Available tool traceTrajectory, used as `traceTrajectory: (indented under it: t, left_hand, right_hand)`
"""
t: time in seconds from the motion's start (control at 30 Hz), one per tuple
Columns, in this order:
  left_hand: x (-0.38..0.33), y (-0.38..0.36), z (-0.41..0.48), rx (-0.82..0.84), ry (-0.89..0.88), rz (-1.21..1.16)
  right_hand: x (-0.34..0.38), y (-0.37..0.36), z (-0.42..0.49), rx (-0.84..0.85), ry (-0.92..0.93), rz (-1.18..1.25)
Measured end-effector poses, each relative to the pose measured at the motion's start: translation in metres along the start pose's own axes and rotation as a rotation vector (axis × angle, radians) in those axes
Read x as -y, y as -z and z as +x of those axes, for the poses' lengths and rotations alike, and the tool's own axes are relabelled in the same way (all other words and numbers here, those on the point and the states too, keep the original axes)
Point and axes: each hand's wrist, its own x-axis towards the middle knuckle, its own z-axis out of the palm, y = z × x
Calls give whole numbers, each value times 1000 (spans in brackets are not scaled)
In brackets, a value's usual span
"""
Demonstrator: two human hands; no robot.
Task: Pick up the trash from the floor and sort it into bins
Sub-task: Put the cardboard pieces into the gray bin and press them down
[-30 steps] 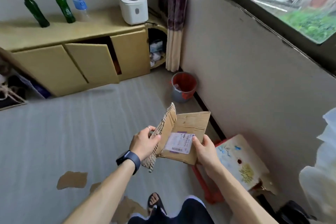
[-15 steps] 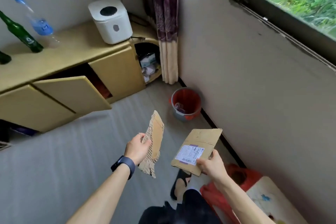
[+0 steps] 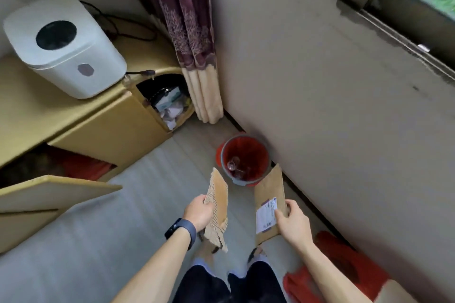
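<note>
My left hand (image 3: 200,211) grips a torn strip of corrugated cardboard (image 3: 219,206), held upright on edge. My right hand (image 3: 293,222) holds a second cardboard piece (image 3: 269,195) with a white shipping label on it. Both pieces hang apart from each other, just short of a small grey bin with a red liner (image 3: 243,156) that stands on the floor against the wall. Clear plastic items lie in the bottom of that bin.
A yellow cabinet (image 3: 103,128) with an open door (image 3: 51,192) runs along the left, with a white appliance (image 3: 61,42) on top. A curtain (image 3: 189,32) hangs in the corner. A red stool (image 3: 344,268) stands at the lower right by the wall.
The two cardboard pieces were held together, then pulled apart into one per hand. I have walked closer to the red-lined bin, which now lies just beyond the cardboard.
</note>
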Motion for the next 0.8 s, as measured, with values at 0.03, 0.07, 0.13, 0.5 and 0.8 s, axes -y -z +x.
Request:
traceTrajectory:
  t: [0.03,0.07,0.13,0.5,0.8]
  left_hand:
    - [-10,2,29,42,-5,7]
    - [-20,4,47,70,-7,17]
    - [-37,4,86,95,-20,47]
    - [-86,-79,309,166,-47,94]
    - [-48,-60,302,171,64,369]
  right_hand:
    - [7,-9,26,-13,-12,-17]
    - [13,-15,42,-24,-13,-38]
    - [23,-26,74,-51,-24,-78]
    - [11,-104,267,-7,108,-355]
    - [6,-116,250,88,121,-188]
